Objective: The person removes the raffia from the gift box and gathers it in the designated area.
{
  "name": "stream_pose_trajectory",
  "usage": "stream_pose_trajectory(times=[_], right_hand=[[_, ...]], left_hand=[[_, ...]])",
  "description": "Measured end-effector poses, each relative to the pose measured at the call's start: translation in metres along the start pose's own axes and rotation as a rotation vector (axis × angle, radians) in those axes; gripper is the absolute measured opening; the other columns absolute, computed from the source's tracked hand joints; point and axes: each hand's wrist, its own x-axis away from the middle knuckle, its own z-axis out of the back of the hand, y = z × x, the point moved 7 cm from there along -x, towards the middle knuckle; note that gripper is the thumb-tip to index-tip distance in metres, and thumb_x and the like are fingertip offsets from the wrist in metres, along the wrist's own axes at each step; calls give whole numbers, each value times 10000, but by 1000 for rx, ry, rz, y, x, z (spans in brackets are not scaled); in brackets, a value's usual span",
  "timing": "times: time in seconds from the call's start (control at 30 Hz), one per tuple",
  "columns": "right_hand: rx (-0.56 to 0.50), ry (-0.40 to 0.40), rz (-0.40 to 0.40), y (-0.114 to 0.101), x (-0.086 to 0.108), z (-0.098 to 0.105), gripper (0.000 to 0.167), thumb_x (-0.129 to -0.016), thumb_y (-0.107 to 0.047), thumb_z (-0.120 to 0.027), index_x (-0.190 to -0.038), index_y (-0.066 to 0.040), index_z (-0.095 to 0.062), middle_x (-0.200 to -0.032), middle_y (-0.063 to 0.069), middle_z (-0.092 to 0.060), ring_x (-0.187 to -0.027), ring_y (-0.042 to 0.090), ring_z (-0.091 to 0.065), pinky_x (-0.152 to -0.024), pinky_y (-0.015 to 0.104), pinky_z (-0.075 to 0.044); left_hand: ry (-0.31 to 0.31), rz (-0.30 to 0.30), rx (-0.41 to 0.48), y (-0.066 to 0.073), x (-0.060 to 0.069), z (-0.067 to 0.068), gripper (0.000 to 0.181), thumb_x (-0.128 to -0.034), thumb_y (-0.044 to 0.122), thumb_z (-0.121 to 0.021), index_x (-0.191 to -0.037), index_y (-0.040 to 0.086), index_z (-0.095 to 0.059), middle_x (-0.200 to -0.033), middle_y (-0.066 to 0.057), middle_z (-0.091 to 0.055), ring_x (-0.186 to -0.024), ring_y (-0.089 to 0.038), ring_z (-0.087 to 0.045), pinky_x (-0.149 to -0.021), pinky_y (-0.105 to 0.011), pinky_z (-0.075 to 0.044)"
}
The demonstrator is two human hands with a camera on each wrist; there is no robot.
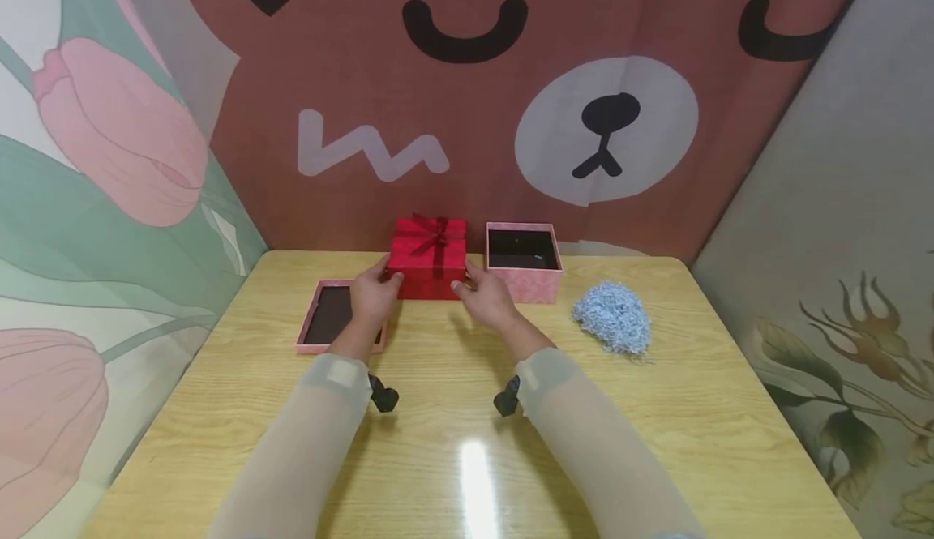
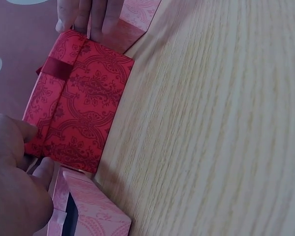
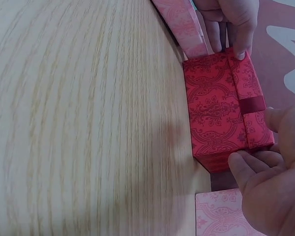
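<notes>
The painted wall hanging (image 1: 350,77) fills the background, and in front of it the bench (image 1: 438,344), with its pale wood grain, spreads towards the wearer. Taking the bench's middle as the clock's centre, the red box (image 1: 416,286) sits at 12 o'clock near the back edge, appearing to rest on the surface with its lid on. The open pink box (image 1: 521,286), a little larger, stands upright just beside it at the red box's 3 o'clock, showing a dark inside. A shallow pink lid (image 1: 328,314) lies hollow side up at its 8 o'clock, partly hidden behind a forearm. A loose heap of blue shredded paper (image 1: 613,318) lies at about 4 o'clock, well apart.

Both hands are clamped on the red box: the left hand (image 1: 374,294) grips its 9 o'clock side and the right hand (image 1: 487,300) its 3 o'clock side, thumbs near the front corners. Smallest is the dark red ribbon bow (image 1: 436,235) on top.

The red box looks like stiff card, probably light unless filled, with a patterned covering that may be slightly slick. The best hold is probably low on both side walls, below the lid seam, since the lid could lift away and the bow could crush.
</notes>
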Motion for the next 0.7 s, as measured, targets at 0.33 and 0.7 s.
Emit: stream_pose_trajectory(times=[0.33,0.7], right_hand=[[-34,50,19,6,5,2,632,-1016,-264,-685,-1560,-55,-441,-1508,161,-550,-1221,230,-672,-994,357,-559],[-2,135,3,11,13,12,541,-996,-338,-715,-1472,-121,-579,-1366,127,-671,-1050,226,-741,-919,384,-587]], left_hand=[[41,-35,-3,1,6,-1,499,-997,207,-706,-1477,138,-588,-1348,-139,-677,-1240,-261,-656,-1015,-407,-551],[57,-80,-86,6,18,0,500,-985,238,-712,-1460,123,-605,-1315,-135,-689,-1249,-296,-646,-1065,-462,-509]])
